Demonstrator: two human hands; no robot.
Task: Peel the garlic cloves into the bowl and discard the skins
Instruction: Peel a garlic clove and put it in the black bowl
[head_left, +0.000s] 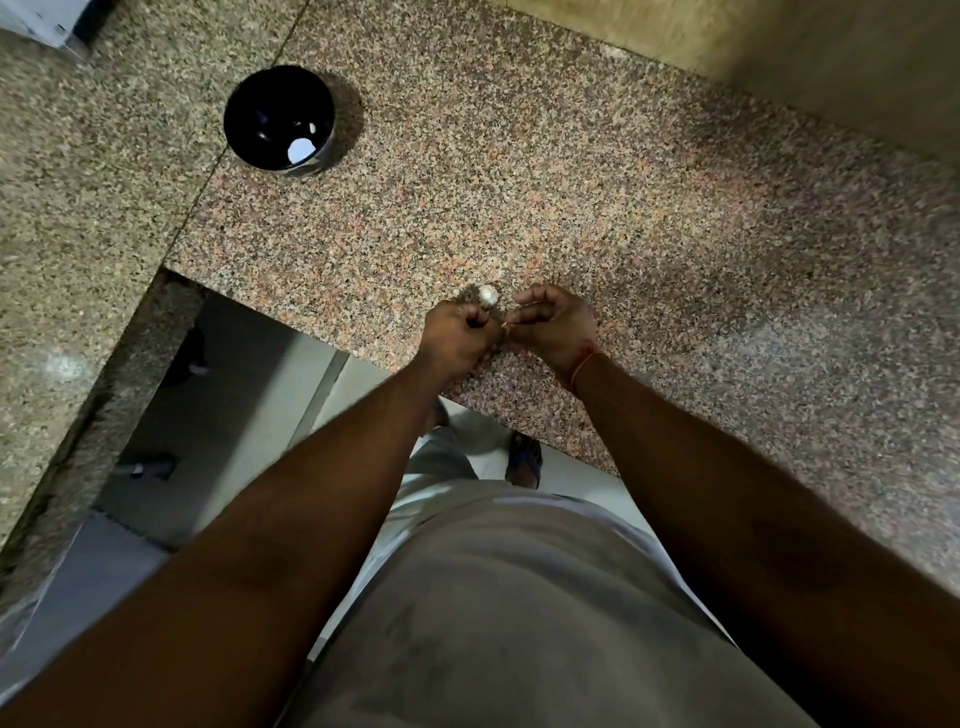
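Observation:
Both hands meet over the speckled granite counter (519, 182), close to its front edge. My left hand (454, 338) has its fingers curled round something small that I cannot make out. My right hand (556, 325) pinches a thin pale piece, seemingly a garlic clove or its skin (506, 325), between thumb and fingertips. Just beyond the hands a whitish garlic bulb (488, 296) lies on the counter with loose skin bits around it. A dark round bowl (279, 117) stands at the far left of the counter, holding a few pale pieces.
The counter forms an L, with a stretch running down the left side (67, 234) around a gap to the floor. A wall (779, 47) rises at the back right. A white object (41, 21) sits in the far left corner.

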